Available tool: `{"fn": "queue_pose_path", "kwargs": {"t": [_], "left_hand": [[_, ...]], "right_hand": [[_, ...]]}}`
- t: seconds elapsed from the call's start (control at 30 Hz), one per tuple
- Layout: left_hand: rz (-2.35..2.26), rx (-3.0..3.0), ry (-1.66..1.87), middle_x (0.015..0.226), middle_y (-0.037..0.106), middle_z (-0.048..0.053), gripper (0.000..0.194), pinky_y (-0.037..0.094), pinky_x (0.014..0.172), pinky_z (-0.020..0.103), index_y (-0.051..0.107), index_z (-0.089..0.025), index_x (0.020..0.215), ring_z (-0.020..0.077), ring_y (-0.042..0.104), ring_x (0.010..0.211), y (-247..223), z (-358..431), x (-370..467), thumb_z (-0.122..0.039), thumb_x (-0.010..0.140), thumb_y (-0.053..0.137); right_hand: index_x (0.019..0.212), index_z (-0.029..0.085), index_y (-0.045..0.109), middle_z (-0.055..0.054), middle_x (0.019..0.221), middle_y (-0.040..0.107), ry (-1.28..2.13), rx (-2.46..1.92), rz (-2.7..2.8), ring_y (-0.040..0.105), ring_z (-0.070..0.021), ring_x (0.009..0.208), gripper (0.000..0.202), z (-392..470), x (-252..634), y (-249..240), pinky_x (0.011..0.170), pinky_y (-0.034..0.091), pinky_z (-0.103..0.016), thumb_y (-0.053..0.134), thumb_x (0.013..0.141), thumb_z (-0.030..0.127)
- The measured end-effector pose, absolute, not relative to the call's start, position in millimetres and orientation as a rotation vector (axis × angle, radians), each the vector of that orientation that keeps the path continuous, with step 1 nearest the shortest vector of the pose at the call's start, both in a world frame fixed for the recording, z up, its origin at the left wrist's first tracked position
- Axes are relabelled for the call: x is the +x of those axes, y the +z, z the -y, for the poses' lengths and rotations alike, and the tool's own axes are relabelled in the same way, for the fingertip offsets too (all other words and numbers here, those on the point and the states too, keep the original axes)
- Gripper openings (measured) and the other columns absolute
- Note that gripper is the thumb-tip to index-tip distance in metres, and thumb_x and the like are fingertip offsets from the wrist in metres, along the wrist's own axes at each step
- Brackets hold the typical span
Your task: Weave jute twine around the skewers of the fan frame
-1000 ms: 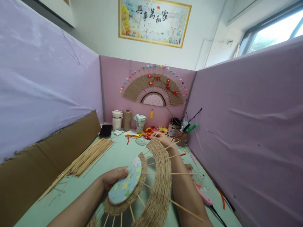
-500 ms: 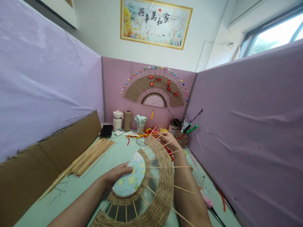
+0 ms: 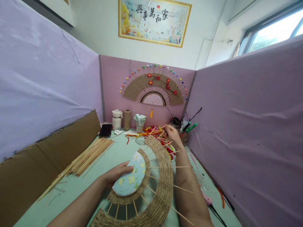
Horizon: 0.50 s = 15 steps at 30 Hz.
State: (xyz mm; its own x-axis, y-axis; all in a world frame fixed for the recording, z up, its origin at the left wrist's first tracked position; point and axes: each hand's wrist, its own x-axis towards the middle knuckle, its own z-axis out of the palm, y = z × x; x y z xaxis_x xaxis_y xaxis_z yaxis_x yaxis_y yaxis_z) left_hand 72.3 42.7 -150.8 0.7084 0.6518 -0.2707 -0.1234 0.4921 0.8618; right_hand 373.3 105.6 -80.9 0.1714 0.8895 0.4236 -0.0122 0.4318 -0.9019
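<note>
My left hand (image 3: 119, 174) grips the straight edge of a handmade fan, its thumb lying over the light-blue floral half-disc (image 3: 132, 176). Brown twine is wound in an inner band around that half-disc and in a wide outer band (image 3: 165, 164), with thin wooden sticks (image 3: 153, 168) crossing between them and poking out past the rim. Beyond the fan's upper end, my right hand (image 3: 172, 135) has its thumb and fingers pinched together. Whatever is between those fingertips is too small to make out. The fan's lower part runs out of the bottom of the view.
Loose sticks (image 3: 91, 155) lie at left before a cardboard strip (image 3: 56, 142). A phone (image 3: 105, 130), white bottle (image 3: 116, 120), twine spool (image 3: 127, 120) and cup (image 3: 139, 126) stand behind. Red and yellow strips (image 3: 142, 135) lie mid-back; green-handled pliers (image 3: 192, 127) and a pink tool (image 3: 207, 200) are right.
My right hand has moved slightly away from the fan's upper end, up and to the right. My left hand keeps its hold, and the fan has hardly shifted.
</note>
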Motion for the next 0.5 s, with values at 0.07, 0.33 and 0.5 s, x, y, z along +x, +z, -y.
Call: {"fn": "queue_pose_path", "kwargs": {"t": [0.07,0.33,0.5], "left_hand": [[-0.619,0.945,0.513,0.085,0.072,0.013,0.057,0.049,0.059,0.025,0.058,-0.01,0.114,0.02,0.067,0.066,-151.0,-42.7,72.4,-0.03,0.064,0.076],[-0.619,0.956,0.513,0.086,0.071,0.014,0.061,0.05,0.06,0.026,0.055,-0.01,0.12,0.0205,0.067,0.067,-155.3,-44.8,71.7,-0.031,0.066,0.074],[-0.614,0.969,0.522,0.082,0.072,0.012,0.06,0.049,0.057,0.025,0.056,-0.01,0.118,0.0191,0.067,0.064,-155.3,-46.4,71.1,-0.032,0.065,0.075]], "right_hand": [[0.075,0.017,0.063,0.002,0.059,0.052,0.709,-0.931,1.265,0.04,-0.0081,0.049,0.04,-102.0,374.4,-77.0,0.045,0.029,-0.021,0.062,0.07,0.057],[0.075,0.019,0.063,0.001,0.064,0.055,0.601,-0.89,1.264,0.043,-0.0087,0.05,0.036,-96.9,379.3,-74.7,0.045,0.031,-0.021,0.06,0.073,0.055],[0.075,0.018,0.062,0.001,0.065,0.055,0.668,-0.849,1.218,0.044,-0.0083,0.051,0.035,-97.7,379.9,-76.3,0.045,0.031,-0.02,0.06,0.074,0.054]]}}
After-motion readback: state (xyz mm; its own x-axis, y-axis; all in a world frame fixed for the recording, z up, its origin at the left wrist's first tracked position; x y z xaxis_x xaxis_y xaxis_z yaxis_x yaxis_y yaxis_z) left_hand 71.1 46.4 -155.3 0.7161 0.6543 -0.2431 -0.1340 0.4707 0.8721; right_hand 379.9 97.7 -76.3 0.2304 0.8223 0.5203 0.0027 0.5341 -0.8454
